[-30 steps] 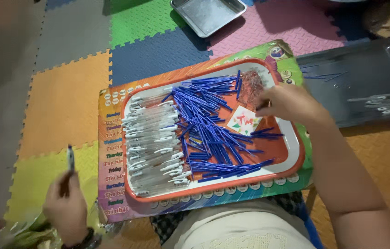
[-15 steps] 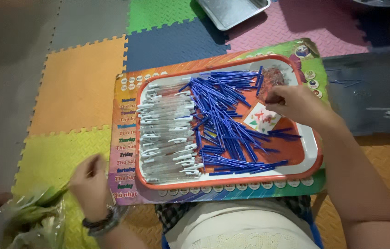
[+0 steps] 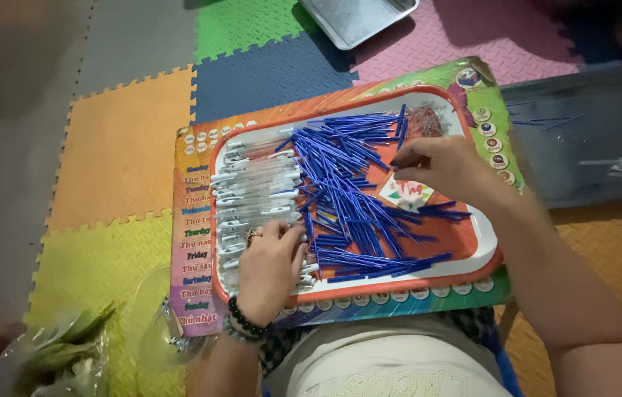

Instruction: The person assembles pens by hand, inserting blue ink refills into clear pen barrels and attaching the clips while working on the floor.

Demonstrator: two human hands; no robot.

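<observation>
A red-rimmed white tray lies on a colourful printed board across my lap. In its left half lie rows of clear pen barrels with white ends. A heap of thin blue refills fills the middle and right. My left hand, with a ring and a bead bracelet, rests palm down on the barrels at the tray's near left; its fingers curl over them and hide any grip. My right hand hovers over the refills at the far right, fingertips pinched on the end of one refill.
Coloured foam mats cover the floor. A metal tray lies beyond the board. A dark tray with a few refills and barrels sits to the right. A clear plastic bag with green contents lies at the near left.
My left hand has come up from the plastic bag at the near left onto the clear barrels in the tray. My right hand stays over the refills, shifted slightly.
</observation>
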